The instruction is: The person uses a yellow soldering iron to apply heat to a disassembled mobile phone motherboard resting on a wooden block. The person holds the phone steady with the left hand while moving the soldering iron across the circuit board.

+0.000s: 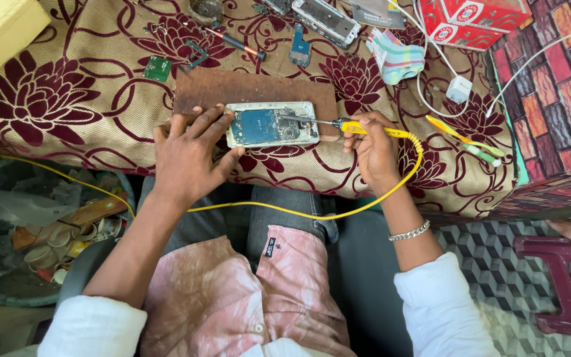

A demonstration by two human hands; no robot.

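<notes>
Head view, frame centre: left hand [190, 158] fingers spread, steadying opened phone [271, 124] on wooden board [252, 88]; right hand [373, 147] pinching yellow soldering iron [355, 127], tip on circuit board.

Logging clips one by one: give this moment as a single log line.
left hand steadies opened phone | right hand holds yellow soldering iron, tip on board | phone on brown board
</notes>
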